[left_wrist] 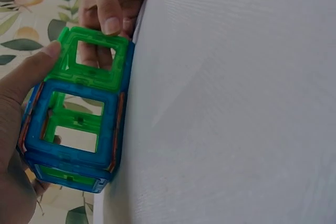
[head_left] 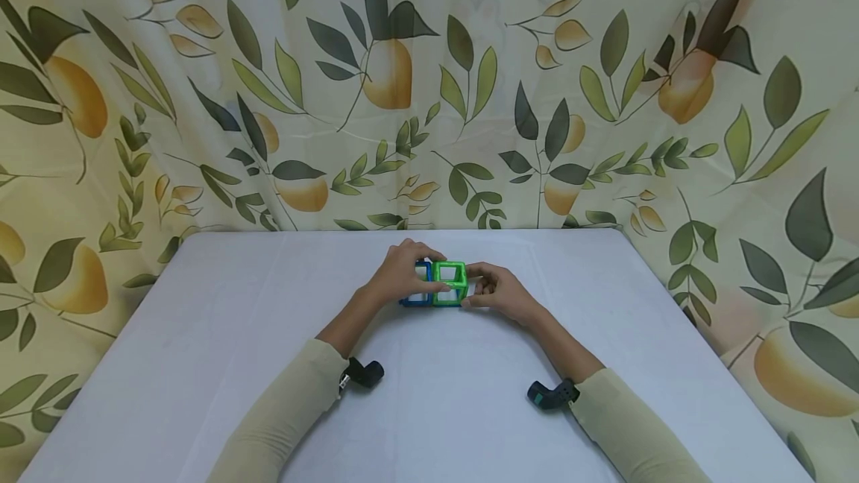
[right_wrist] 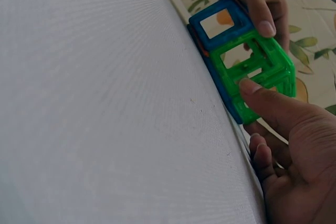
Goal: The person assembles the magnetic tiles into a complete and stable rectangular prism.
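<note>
A small box shape built of magnetic tiles stands on the white-covered table, its blue cube (left_wrist: 73,155) joined to a green cube (left_wrist: 94,77). All the tiles are open square frames. From the blue side my left hand (head_left: 399,273) grips the build, thumb across the front and fingers behind the top edge. My right hand (head_left: 506,294) holds the green end, with the thumb on the front face in the right wrist view and the other fingers curled around that end. Blue tile edging (right_wrist: 218,85) runs along the bottom under the green part. The far faces are partly hidden by my hands.
The white tablecloth (head_left: 429,393) spreads on all sides of the build. Behind the table hangs a curtain (head_left: 470,170) printed with leaves and orange fruit. A black wrist camera (head_left: 365,374) sits on the left sleeve, another black camera (head_left: 552,395) on the right.
</note>
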`<state>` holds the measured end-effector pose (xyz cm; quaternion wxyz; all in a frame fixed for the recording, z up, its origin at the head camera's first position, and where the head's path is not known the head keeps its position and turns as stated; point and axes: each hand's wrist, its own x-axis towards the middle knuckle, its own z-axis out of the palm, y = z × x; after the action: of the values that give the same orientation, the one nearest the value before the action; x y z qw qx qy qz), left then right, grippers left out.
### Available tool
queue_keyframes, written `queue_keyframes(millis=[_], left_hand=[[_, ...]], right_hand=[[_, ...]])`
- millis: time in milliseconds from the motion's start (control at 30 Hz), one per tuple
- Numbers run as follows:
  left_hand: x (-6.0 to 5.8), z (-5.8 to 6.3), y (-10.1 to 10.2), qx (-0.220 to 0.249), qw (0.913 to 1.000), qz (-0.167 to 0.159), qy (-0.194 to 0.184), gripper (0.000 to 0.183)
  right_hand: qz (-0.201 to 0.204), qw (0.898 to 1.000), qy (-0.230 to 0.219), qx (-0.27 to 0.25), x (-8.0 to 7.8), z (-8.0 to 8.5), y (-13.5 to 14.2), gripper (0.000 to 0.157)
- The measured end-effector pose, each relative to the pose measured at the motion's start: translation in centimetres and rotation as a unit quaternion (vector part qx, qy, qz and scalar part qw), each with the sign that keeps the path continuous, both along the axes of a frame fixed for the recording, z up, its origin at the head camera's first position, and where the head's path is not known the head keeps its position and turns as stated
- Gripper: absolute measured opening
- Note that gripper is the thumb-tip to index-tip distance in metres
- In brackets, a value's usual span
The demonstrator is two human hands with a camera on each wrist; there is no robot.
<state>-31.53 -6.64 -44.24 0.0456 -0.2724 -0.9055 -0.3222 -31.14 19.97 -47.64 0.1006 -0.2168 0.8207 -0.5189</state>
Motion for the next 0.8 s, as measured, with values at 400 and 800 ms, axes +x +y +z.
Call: queue_keyframes(millis=[400,800], left_hand=[[0.3,0.3,-0.1,-0.03,0.9993,0.021,-0.006,0.06],[0.5,0.3,-0.5,-0.018,0.9995,0.025,-0.001,0.062]], right_hand=[[0.005,1.0,-0.009,0.004,-0.2,0.2,-0.3,0.063],[0.006,1.0,0.0,-0.005,-0.3,-0.1,-0.1,0.064]])
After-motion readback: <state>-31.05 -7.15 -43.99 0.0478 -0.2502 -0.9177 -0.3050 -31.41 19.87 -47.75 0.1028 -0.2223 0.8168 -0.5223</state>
